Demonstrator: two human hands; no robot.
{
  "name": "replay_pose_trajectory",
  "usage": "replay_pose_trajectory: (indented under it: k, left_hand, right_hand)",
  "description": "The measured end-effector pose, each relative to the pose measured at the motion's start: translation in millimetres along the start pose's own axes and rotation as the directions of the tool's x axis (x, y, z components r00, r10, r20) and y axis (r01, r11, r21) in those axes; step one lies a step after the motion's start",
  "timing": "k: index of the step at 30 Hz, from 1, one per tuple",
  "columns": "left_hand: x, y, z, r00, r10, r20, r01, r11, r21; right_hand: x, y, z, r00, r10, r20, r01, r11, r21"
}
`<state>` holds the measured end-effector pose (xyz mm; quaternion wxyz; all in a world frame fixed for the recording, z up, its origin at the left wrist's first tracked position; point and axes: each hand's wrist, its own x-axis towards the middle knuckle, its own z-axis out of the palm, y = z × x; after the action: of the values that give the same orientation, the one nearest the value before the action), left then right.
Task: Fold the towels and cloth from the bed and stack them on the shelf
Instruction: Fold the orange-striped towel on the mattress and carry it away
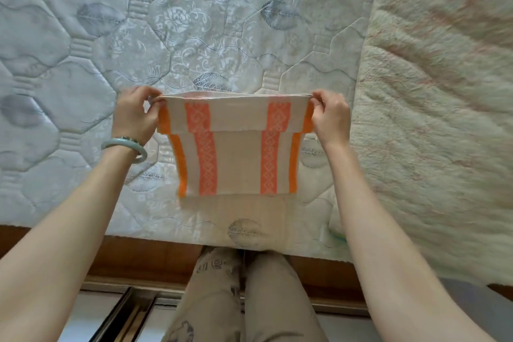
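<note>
A beige towel with orange patterned stripes (236, 153) hangs folded over itself above the quilted mattress (83, 64). My left hand (136, 114) pinches its upper left corner at the fold. My right hand (329, 116) pinches the upper right corner. The fold line is stretched level between both hands, and a shorter front layer drapes over a longer back layer. The towel's lower edge hangs free near the mattress's front edge.
A large fluffy cream blanket with faint pink marks (433, 119) covers the right side of the bed. The wooden bed frame (150, 261) runs below the mattress. My legs in beige trousers (244, 300) stand against it. A metal floor track (125, 316) shows at lower left.
</note>
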<state>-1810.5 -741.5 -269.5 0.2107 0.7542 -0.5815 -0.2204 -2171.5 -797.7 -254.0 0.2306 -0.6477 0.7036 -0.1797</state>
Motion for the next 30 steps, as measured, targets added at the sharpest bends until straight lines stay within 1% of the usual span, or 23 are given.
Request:
replay_pose_trajectory:
  k: [3,5,8,10,11,13,16,17,19,21,23,25,28,30]
  left_hand:
    - [-15.8,31.7,-50.0,0.991,0.076,-0.113,-0.078,0.997,-0.017]
    - [-22.1,50.8,-83.2,0.970,0.153,-0.188,-0.157,0.987,-0.008]
    - [-20.5,70.1,-116.3,0.942,0.267,-0.204,-0.264,0.964,0.043]
    - [-16.0,80.0,-131.1,0.922,0.258,-0.289,-0.262,0.965,0.028]
    - [-14.8,86.7,-136.5,0.920,0.244,-0.305,-0.251,0.968,0.017]
    - [-15.3,99.2,-144.8,0.914,0.224,-0.338,-0.237,0.971,0.001]
    - [-15.7,111.8,-152.6,0.878,0.203,-0.434,-0.236,0.972,-0.021]
    - [-15.4,115.2,-154.9,0.870,0.189,-0.456,-0.231,0.972,-0.038]
    - [-13.9,115.2,-153.7,0.871,0.114,-0.478,-0.179,0.979,-0.093]
    - [-8.2,118.2,-156.5,0.873,0.055,-0.484,-0.114,0.989,-0.093]
    - [-1.3,122.6,-157.4,0.899,0.067,-0.433,-0.101,0.993,-0.056]
    - [9.8,128.2,-158.2,0.914,0.048,-0.404,-0.082,0.994,-0.068]
    - [24.0,142.9,-153.8,0.933,0.012,-0.360,-0.052,0.993,-0.103]
    - [35.2,148.6,-151.4,0.944,-0.006,-0.329,-0.033,0.993,-0.112]
  right_hand:
    - [-13.5,-26.7,-62.1,0.997,-0.073,-0.022,0.073,0.997,0.028]
    - [-19.7,-44.7,-104.2,0.986,-0.139,-0.095,0.143,0.989,0.038]
    - [-21.8,-63.2,-135.9,0.949,-0.253,-0.186,0.256,0.967,-0.012]
    - [-20.3,-74.2,-146.5,0.913,-0.329,-0.242,0.331,0.943,-0.034]
    - [-20.5,-78.8,-150.8,0.905,-0.338,-0.260,0.342,0.939,-0.031]
    - [-20.2,-85.3,-159.3,0.888,-0.334,-0.317,0.346,0.938,-0.019]
    - [-21.7,-91.5,-172.3,0.846,-0.347,-0.404,0.363,0.931,-0.040]
    - [-20.8,-93.5,-177.2,0.836,-0.357,-0.416,0.373,0.927,-0.046]
    - [-19.5,-96.8,-179.0,0.841,-0.353,-0.410,0.372,0.928,-0.037]
    - [-16.4,-102.1,-177.9,0.850,-0.340,-0.402,0.359,0.933,-0.031]
    - [-12.5,-103.8,-176.9,0.868,-0.315,-0.385,0.327,0.944,-0.035]
    - [-1.5,-105.0,-175.4,0.880,-0.301,-0.367,0.312,0.950,-0.031]
    - [22.1,-104.7,-173.1,0.930,-0.229,-0.288,0.236,0.972,-0.009]
    - [38.3,-105.6,-174.5,0.947,-0.177,-0.267,0.190,0.982,0.023]
